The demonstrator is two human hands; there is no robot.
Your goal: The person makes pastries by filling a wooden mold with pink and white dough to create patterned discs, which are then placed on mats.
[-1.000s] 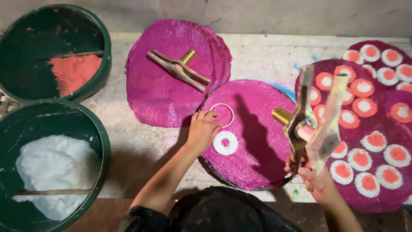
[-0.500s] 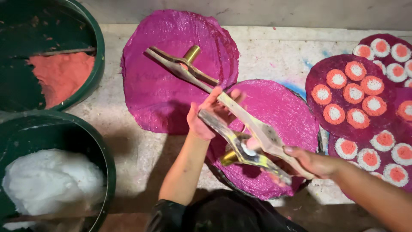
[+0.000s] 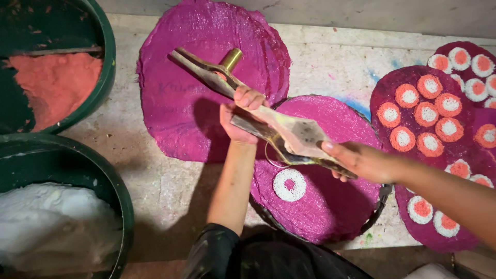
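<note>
Pink powder covers the round mat (image 3: 330, 206) in the middle of the counter (image 3: 170, 186), and both hands are now over it. One second ago the right hand held the metal tool up high on the right side, above the mats with the dots. Half a second ago it had swung the tool over to the middle. Now the flat metal tool (image 3: 294, 137) sits low over the pink mat, and the left hand (image 3: 240, 116) has come up from the mat to grab it too.

The left hand is closed around the far end of the tool. The right hand (image 3: 356, 160) grips the near end with its fingers curled under it. So the tool is held at both ends, slanting from far left to near right, just above the mat.

Near the tool, on the mat, lies one white ring (image 3: 289, 184) of powder with a pink middle. A thin circle line (image 3: 271, 155) shows beside it, partly hidden by the tool.

A second tool with a brass handle (image 3: 212, 70) lies on the big pink mat (image 3: 206, 77) farther away. On the right are mats full of orange and white dots (image 3: 418, 111). On the left stand green tubs, one with orange powder (image 3: 57, 85) and one with white powder (image 3: 51, 227).

It looks like the tool is being set where the next ring goes.
</note>
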